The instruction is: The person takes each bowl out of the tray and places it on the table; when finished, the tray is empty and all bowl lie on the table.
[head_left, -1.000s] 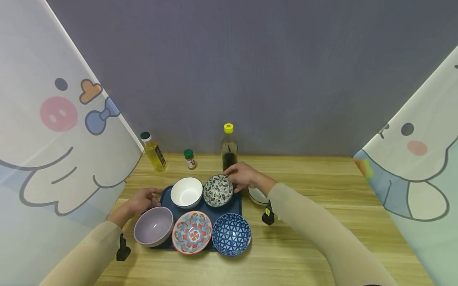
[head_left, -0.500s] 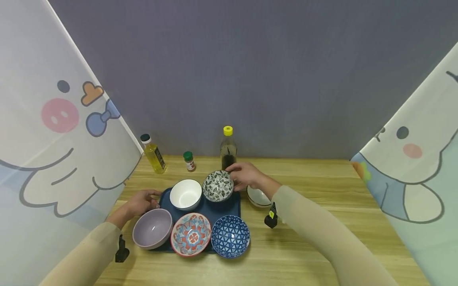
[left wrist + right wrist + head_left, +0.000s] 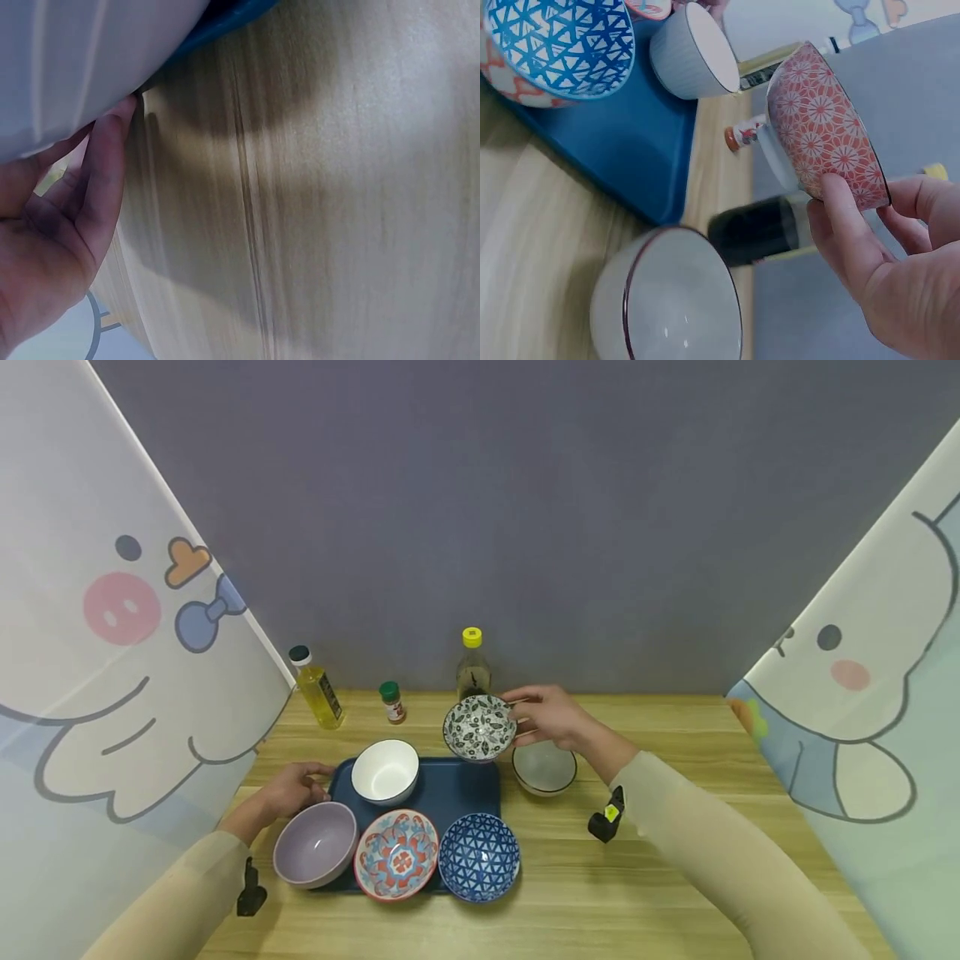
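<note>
My right hand [image 3: 553, 717] grips the rim of a small bowl [image 3: 480, 727] with a dark leaf pattern inside, raised above the back right of the blue tray [image 3: 457, 781]. In the right wrist view the bowl's outside [image 3: 821, 112] is red with white flowers; thumb and fingers hold its edge. My left hand [image 3: 291, 789] is at the tray's left edge, beside the purple bowl [image 3: 316, 845], its fingertips at the edge. The left wrist view shows the left hand [image 3: 67, 202] with bent fingers under the bowl's side. A white bowl [image 3: 386, 772] sits on the tray.
A red-and-blue patterned bowl [image 3: 396, 855] and a blue triangle-patterned bowl [image 3: 479, 857] stand along the tray's front. Right of the tray is a dark-rimmed bowl [image 3: 544, 768]. Behind stand an oil bottle [image 3: 319, 693], a green-capped jar [image 3: 392, 702] and a yellow-capped bottle [image 3: 473, 668].
My right hand has lifted the leaf-patterned bowl off the tray and moved it back and to the right. The left hand has stayed at the tray's left edge.
</note>
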Demonstrator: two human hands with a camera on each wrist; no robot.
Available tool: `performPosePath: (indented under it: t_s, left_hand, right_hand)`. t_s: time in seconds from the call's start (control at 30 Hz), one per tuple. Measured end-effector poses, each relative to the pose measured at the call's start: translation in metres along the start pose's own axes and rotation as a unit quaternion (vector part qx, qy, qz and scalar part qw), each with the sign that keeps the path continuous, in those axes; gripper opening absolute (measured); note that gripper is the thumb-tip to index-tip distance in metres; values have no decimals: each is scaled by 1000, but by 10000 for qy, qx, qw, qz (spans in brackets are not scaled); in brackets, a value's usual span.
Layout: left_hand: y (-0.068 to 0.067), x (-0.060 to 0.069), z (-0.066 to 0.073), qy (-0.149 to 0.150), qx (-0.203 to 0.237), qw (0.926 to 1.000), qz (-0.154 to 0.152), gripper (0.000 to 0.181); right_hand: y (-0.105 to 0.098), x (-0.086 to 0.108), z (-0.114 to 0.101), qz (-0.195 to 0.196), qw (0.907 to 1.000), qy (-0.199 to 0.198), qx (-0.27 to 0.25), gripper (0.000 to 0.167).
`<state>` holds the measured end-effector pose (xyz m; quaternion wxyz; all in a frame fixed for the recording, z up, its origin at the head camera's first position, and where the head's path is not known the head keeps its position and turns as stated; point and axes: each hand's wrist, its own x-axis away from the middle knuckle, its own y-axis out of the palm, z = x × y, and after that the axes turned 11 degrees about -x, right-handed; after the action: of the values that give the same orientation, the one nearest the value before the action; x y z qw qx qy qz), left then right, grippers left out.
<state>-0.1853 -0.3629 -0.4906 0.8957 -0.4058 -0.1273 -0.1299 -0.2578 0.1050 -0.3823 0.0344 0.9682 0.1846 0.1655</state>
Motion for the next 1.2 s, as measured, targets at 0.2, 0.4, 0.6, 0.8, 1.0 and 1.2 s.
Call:
performPosePath:
  t_s: [0.2,0.4,0.6,0.8,1.0,1.2]
  left_hand:
    - [0,2,1,33,-115,9999,11,53]
    - [-1,2,-1,58,-18,10000,-13,52]
    - [-1,3,-1,137,71,9999,-54,53]
    - [-2,3,0,143,118,9998,-119,53]
    - [-3,2,-2,89,35,9999,-108,53]
    - [-2,1,-1,37,-38,10000,-51,53]
  right_hand:
    - [-36,22,-5,187,9997,-64,-144,52]
    - [-74,45,-6,519,9979,-66,-369,54]
    - [-112,71,5,731,9969,-136,-269,56]
    - [-139,92,24,927,9950,-130,-341,60]
    - [-156,98,47,1031,9931,-133,-540,60]
    - [-166,99,68,1215,9892,-126,-807,54]
